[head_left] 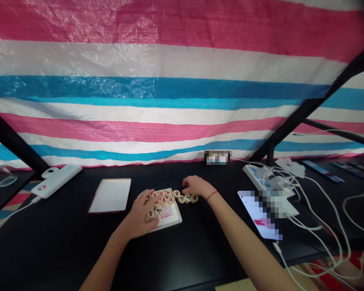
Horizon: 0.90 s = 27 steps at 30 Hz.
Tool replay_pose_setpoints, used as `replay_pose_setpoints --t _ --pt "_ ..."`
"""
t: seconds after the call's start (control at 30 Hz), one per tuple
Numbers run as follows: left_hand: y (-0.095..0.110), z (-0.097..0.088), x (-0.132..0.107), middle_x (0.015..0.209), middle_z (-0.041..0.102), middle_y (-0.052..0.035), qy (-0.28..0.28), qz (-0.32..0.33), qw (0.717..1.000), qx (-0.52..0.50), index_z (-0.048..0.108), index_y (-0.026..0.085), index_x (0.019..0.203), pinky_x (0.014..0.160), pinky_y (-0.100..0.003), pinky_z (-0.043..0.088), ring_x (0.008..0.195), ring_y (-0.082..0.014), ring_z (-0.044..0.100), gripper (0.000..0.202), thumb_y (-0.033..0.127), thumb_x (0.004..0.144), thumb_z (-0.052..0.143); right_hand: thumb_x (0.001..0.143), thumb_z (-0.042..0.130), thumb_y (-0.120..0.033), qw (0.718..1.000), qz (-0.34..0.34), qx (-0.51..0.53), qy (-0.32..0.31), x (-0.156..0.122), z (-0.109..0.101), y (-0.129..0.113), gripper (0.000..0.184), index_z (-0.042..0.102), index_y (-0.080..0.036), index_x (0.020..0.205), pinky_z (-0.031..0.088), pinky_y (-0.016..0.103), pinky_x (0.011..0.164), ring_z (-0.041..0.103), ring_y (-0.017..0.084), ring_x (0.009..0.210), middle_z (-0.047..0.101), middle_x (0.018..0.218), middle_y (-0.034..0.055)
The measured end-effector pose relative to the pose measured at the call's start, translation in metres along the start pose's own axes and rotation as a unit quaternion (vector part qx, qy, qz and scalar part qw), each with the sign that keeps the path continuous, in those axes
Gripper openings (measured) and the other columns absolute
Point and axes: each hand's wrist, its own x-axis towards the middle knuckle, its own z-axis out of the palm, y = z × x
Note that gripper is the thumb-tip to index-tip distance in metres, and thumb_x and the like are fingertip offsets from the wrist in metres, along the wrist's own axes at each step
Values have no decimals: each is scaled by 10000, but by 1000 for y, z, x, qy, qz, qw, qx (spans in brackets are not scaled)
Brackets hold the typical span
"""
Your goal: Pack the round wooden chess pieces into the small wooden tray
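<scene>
Closely, left hand on xiangqi pieces, right hand touching loose pieces

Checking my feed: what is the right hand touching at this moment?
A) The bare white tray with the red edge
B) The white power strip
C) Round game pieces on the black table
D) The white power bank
C. The right hand is down on the round game pieces lying on the black table, just beside the white tray under the left hand.
</scene>
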Motion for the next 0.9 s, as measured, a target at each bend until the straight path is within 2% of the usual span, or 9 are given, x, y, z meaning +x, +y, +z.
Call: replay_pose_setpoints --t 0.23,0.47,0.6,0.7,0.8,0.9 --pt "-2 4 0 1512 308 -99 20 5 1000 13 463 261 1377 1133 -522 280 1394 -336 265 636 232 764 634 632 707 -138 999 2 -42 28 6 1 -7 316 731 -172 945 486 273 723 677 259 914 720 994 115" --pt "1 3 0 1513 286 -105 22 -11 1000 16 430 259 1397 1135 -517 281 1402 -340 246 682 212 752 645 740 626 -175 996 5 -43 80 5 7 -9 294 699 -173 1025 468 283 737 678 261 916 720 979 126" --pt "3 1 0 1509 289 -103 9 -20 1000 14 425 257 1399 1139 -495 287 1397 -326 267 708 164 730 638 742 647 -179 996 6 -31 89 5 9 -7 243 711 -171 976 454 268 737 677 255 914 723 959 121" --pt "0 0 0 1518 270 -115 -2 -22 1000 14 422 249 1401 1136 -487 292 1397 -325 273 712 153 728 633 774 625 -171 994 7 -12 110 1 7 -7 191 711 -161 945 441 259 736 676 244 913 727 932 116" --pt "-4 -1 -2 1526 266 -117 -8 -25 999 21 397 266 1421 1121 -493 312 1391 -335 289 738 178 732 645 845 582 -253 990 2 16 141 -11 5 -10 188 690 -180 982 434 238 723 676 210 902 729 938 80" --pt "-9 -4 -5 1525 285 -112 -6 -27 999 38 387 283 1431 1109 -504 324 1380 -352 310 747 227 738 661 862 573 -321 975 -24 115 190 -32 11 -19 194 677 -202 976 442 224 702 675 173 825 727 882 38"
